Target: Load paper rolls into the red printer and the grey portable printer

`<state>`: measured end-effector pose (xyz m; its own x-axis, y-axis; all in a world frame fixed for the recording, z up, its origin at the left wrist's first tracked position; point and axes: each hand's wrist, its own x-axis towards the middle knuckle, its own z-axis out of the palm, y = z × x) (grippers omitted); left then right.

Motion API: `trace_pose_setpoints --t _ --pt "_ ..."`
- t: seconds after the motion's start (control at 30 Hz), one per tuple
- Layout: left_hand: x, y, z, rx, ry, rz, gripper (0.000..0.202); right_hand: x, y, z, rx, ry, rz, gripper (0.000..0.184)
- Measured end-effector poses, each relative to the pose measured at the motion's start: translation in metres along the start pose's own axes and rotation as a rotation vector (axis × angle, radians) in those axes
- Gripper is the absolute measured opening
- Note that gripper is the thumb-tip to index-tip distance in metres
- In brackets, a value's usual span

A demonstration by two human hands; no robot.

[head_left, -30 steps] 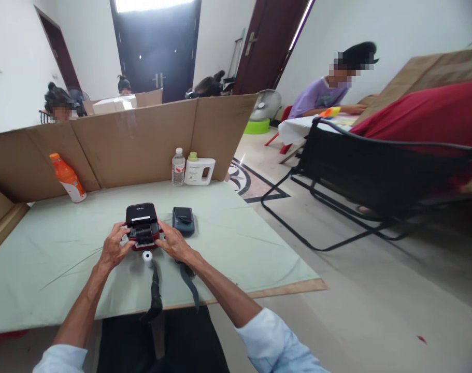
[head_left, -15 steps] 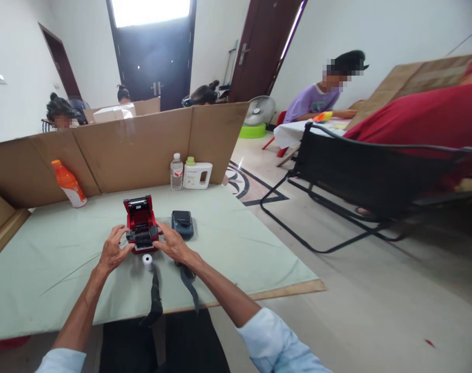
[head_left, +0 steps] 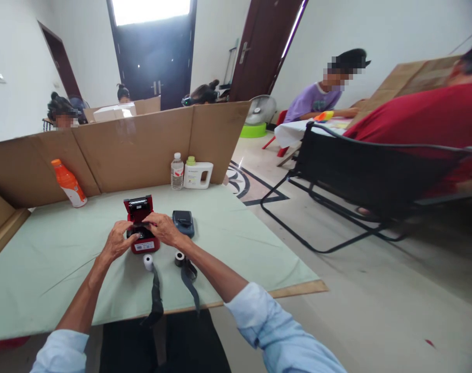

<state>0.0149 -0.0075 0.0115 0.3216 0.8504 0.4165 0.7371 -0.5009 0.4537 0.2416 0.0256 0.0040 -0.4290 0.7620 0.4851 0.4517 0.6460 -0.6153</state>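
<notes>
A small red and black label printer [head_left: 145,245] stands on the table with its lid [head_left: 138,204] tipped up. Across its opening runs a dark bar-like inner part [head_left: 141,225], raised at the front. My left hand [head_left: 117,241] grips that part's left end, thumb reaching into the printer. At the other end, my right hand [head_left: 163,229] pinches it between thumb and fingers. In front lies a small white roll [head_left: 147,262] beside a black strip [head_left: 156,295]. Right of it is a dark-rimmed roll [head_left: 179,258] with another dark strip [head_left: 189,285].
A dark blue device [head_left: 183,223] lies right of the printer. Behind stand an orange bottle [head_left: 69,184], a clear bottle [head_left: 177,172] and a white jug [head_left: 198,174], against a cardboard screen [head_left: 134,150]. People sit beyond it and at right, near a black folding chair [head_left: 360,176].
Both hands have moved from the printer's sides to above its opening. The dark inner part is lifted, and the printer's front label now shows. The dark-rimmed roll has come into sight.
</notes>
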Motion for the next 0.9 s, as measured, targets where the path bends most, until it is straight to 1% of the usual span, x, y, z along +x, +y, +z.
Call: trace_pose_setpoints --t 0.1,0.17,0.23,0.33,0.4,0.47,0.53,0.6,0.63,0.7,0.8,0.9 --pt "0.014 -0.001 -0.001 -0.005 -0.043 -0.142 0.032 0.018 0.0 -0.008 0.091 -0.011 0.054 0.022" --pt "0.022 0.0 -0.002 -0.02 -0.069 -0.243 0.035 0.029 -0.002 -0.013 0.16 -0.013 0.063 0.022" --pt "0.028 0.002 -0.002 -0.064 -0.107 -0.284 0.036 0.038 -0.006 -0.018 0.217 -0.013 0.044 0.024" --pt "0.032 0.007 -0.004 -0.151 -0.129 -0.247 0.034 0.049 -0.017 -0.027 0.295 -0.002 0.005 0.029" --pt "0.033 0.01 -0.005 -0.194 -0.102 -0.209 0.034 0.052 -0.025 -0.036 0.372 0.011 -0.015 0.033" --pt "0.034 0.015 -0.006 -0.215 -0.067 -0.154 0.033 0.049 -0.034 -0.048 0.454 0.028 -0.044 0.035" --pt "0.035 0.022 -0.008 -0.209 -0.027 -0.1 0.031 0.038 -0.042 -0.064 0.493 0.069 -0.075 0.035" --pt "0.038 0.036 -0.009 -0.197 0.003 -0.066 0.03 0.018 -0.049 -0.083 0.484 0.131 -0.078 0.034" --pt "0.039 0.045 -0.008 -0.197 0.009 -0.052 0.029 0.005 -0.051 -0.092 0.469 0.156 -0.056 0.033" --pt "0.042 0.067 -0.006 -0.213 -0.006 -0.004 0.028 -0.024 -0.053 -0.111 0.428 0.182 0.03 0.029" --pt "0.046 0.102 0.007 -0.228 -0.072 0.11 0.023 -0.073 -0.05 -0.135 0.381 0.169 0.173 0.026" --pt "0.051 0.13 0.032 -0.215 -0.179 0.224 0.019 -0.118 -0.04 -0.148 0.306 0.185 0.29 0.021"
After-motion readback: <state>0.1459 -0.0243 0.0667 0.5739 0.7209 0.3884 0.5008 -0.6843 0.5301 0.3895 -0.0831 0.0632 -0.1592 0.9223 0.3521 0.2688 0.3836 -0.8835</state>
